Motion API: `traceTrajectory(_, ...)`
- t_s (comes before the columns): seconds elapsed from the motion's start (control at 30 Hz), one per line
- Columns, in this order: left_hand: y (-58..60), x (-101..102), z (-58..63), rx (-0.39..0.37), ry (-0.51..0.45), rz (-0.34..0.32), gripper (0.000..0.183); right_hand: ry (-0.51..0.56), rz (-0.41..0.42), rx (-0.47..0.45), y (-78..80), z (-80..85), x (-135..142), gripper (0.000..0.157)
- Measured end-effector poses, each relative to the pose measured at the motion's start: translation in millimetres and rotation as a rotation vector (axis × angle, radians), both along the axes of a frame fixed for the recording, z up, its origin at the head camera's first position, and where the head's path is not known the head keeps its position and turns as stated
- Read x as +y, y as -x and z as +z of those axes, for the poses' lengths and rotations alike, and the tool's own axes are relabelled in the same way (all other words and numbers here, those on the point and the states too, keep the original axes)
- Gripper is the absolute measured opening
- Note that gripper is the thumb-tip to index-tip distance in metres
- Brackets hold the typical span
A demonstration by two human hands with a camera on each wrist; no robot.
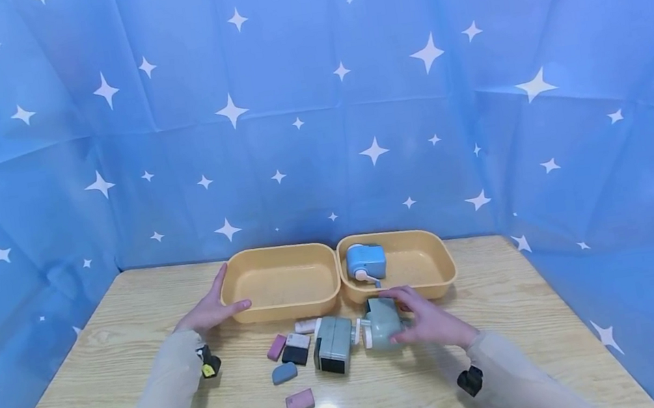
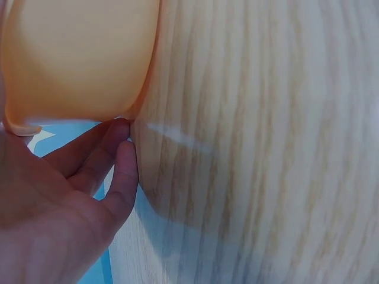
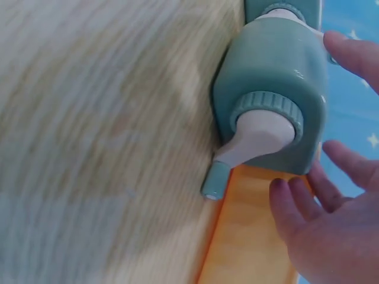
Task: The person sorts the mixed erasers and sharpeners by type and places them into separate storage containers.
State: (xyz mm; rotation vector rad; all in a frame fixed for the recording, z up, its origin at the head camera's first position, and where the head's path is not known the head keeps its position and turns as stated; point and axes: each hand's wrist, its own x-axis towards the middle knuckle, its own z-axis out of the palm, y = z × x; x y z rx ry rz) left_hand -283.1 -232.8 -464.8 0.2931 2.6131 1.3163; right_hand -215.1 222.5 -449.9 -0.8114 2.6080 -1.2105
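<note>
My left hand (image 1: 207, 311) grips the left end of a tan plastic bin (image 1: 288, 312), thumb over its front rim. In the left wrist view, curled fingertips (image 2: 123, 133) meet the bin's lower edge (image 2: 83, 65). My right hand (image 1: 432, 321) is spread around a green hand-crank pencil sharpener (image 1: 382, 326) in front of the second bin (image 1: 416, 267). In the right wrist view, the sharpener's pale crank (image 3: 260, 136) faces the camera, and the fingers (image 3: 287, 207) stand apart from its body. Another green crank sharpener (image 1: 335, 341) lies just left of it.
A blue crank sharpener (image 1: 374, 260) sits inside the right bin. Loose erasers lie on the table: a pink one (image 1: 276, 347), a white one (image 1: 298, 340), a black one (image 1: 294, 355), a blue-grey one (image 1: 284, 373) and another pink one (image 1: 300, 402). A starry blue curtain (image 1: 294, 146) surrounds the table.
</note>
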Motion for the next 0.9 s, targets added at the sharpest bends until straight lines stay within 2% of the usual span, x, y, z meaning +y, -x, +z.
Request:
traceTrajectory(0.37, -1.6, 0.1, -0.7, -0.012, 0.01, 0.005, 0.116, 0.026, 0.024, -0.018, -0.9, -10.1, 1.3, 0.088)
traceTrajectory(0.9, -1.5, 0.4, 1.5, -0.003, 0.013, 0.001, 0.115, 0.013, 0.013, -0.104, -1.8, -16.6, 1.0, 0.095)
